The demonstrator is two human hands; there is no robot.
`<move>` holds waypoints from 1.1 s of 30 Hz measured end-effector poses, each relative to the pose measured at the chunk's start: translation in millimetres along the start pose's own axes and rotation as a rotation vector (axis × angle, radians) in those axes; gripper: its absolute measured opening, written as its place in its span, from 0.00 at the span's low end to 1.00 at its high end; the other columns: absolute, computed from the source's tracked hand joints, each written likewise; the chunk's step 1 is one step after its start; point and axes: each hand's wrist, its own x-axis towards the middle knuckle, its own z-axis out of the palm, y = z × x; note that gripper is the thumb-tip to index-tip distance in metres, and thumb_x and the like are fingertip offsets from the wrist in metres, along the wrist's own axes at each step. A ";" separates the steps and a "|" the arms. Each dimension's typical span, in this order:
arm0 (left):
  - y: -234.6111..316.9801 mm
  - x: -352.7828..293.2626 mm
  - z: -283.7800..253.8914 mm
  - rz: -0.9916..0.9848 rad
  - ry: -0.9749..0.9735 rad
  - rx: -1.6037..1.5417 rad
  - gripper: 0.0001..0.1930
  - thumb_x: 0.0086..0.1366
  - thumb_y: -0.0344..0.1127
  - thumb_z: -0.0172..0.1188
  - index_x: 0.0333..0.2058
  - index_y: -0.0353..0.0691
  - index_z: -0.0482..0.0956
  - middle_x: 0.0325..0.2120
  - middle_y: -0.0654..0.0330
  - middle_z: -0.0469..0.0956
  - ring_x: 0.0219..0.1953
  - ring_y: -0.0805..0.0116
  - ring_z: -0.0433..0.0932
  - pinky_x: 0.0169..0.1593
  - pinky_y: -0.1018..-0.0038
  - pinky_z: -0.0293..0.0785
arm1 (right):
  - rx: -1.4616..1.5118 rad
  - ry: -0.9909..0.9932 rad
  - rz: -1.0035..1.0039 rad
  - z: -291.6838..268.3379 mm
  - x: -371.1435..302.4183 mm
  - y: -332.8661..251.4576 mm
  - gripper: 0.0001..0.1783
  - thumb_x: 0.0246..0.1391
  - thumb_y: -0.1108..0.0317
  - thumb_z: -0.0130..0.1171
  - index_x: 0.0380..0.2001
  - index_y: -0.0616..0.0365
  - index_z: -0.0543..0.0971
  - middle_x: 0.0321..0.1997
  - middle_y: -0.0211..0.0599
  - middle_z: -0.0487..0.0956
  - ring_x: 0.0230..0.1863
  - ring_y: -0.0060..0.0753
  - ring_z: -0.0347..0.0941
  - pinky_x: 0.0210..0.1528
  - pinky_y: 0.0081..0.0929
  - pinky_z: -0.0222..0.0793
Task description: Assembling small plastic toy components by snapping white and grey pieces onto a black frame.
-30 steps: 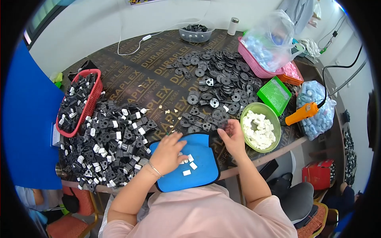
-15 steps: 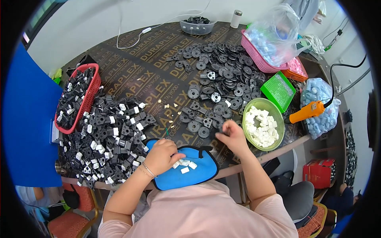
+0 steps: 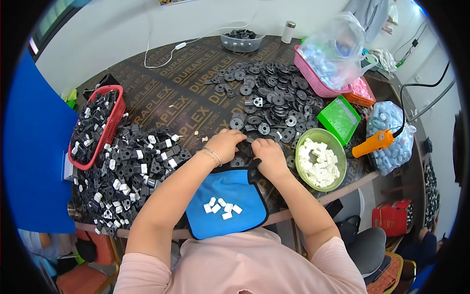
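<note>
My left hand (image 3: pixel 226 146) and my right hand (image 3: pixel 269 156) meet at the near edge of a pile of black round plastic parts (image 3: pixel 281 93). Both are closed, with their fingertips pinching a small black plastic part (image 3: pixel 250 140) between them, mostly hidden by the fingers. Below my hands a blue cloth mat with black edging (image 3: pixel 198 223) lies at the table's front edge. Several small white plastic pieces (image 3: pixel 227 215) rest on it. To the right of my right hand stands a round green basket (image 3: pixel 344 164) filled with white pieces (image 3: pixel 320 164).
At left lie many black parts with white inserts (image 3: pixel 142 166), beside a red basket (image 3: pixel 115 120) of the same. An orange electric screwdriver (image 3: pixel 374 144) hangs at right near bagged blue pieces (image 3: pixel 391 122). A green tray (image 3: pixel 339 117) and a pink basket (image 3: pixel 313 78) stand behind.
My left hand has left the white pieces on the mat and moved up and right to the black parts. My right hand has moved left to meet it. More white pieces on the mat now show.
</note>
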 end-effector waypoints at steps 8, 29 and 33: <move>-2.0 20.3 7.6 -0.043 0.033 -0.039 0.25 0.47 0.28 0.66 0.47 0.47 0.74 0.45 0.55 0.69 0.50 0.53 0.69 0.51 0.64 0.68 | 0.092 0.100 0.133 1.3 5.6 11.3 0.11 0.38 0.76 0.58 0.28 0.57 0.69 0.31 0.38 0.72 0.34 0.46 0.73 0.35 0.40 0.69; -2.3 40.5 9.0 -0.351 0.175 -0.311 0.26 0.42 0.25 0.71 0.41 0.39 0.69 0.42 0.52 0.68 0.44 0.50 0.72 0.48 0.63 0.71 | 1.653 0.448 0.466 -61.1 -29.5 38.7 0.14 0.44 0.88 0.53 0.28 0.56 0.66 0.36 0.33 0.74 0.41 0.30 0.74 0.41 0.26 0.72; -14.6 44.3 9.3 -0.389 0.147 -0.242 0.29 0.40 0.26 0.72 0.44 0.40 0.74 0.42 0.53 0.69 0.43 0.52 0.72 0.47 0.65 0.71 | 1.250 -0.040 0.378 -53.2 -87.8 17.4 0.16 0.43 0.85 0.57 0.25 0.54 0.63 0.31 0.23 0.68 0.32 0.15 0.66 0.32 0.15 0.63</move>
